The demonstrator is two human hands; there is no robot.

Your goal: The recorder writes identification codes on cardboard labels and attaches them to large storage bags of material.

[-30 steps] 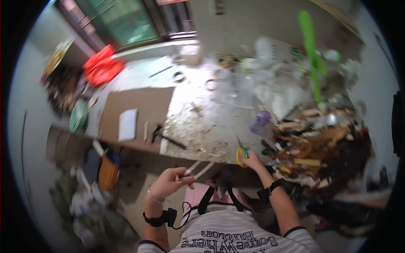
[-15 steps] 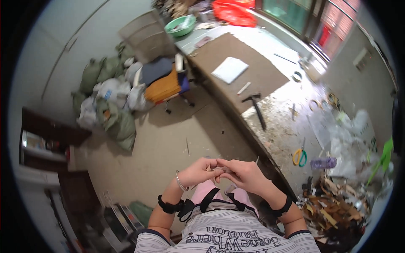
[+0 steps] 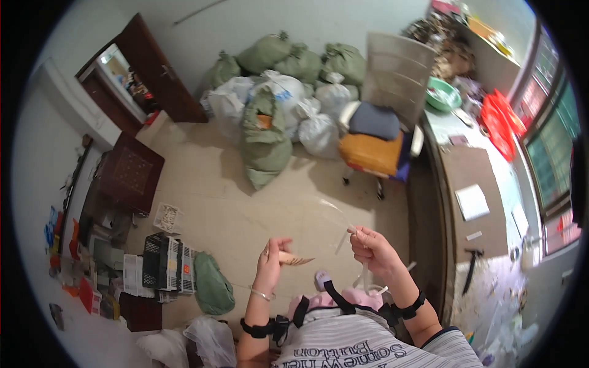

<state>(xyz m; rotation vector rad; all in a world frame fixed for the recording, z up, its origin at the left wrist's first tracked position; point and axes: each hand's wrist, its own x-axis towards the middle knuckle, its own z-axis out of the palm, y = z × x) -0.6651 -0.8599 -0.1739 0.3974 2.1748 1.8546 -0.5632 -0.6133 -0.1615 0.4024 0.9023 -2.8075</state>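
My left hand (image 3: 269, 260) is closed around a light-brown, tapering piece with dark streaks (image 3: 296, 259), whose pointed end sticks out toward the right; its exact kind is not clear. To the right, my right hand (image 3: 375, 251) pinches a thin pale strip (image 3: 366, 276). One part of the strip arcs up and left from the fingertips, blurred and translucent, and other ends dangle below the hand. The two hands are apart, in front of my body and above the floor.
A long workbench (image 3: 457, 276) runs along the right, bearing a hammer (image 3: 471, 270), a white pad (image 3: 472, 202) and a green basin (image 3: 443, 95). Ahead stand an office chair (image 3: 371, 153) and several stuffed sacks (image 3: 267, 141). Crates (image 3: 162, 260) and a green bag (image 3: 211, 285) sit at left.
My view has turned left, away from the workbench. My hands, together half a second ago, have separated; the brown piece and the pale strip now show plainly.
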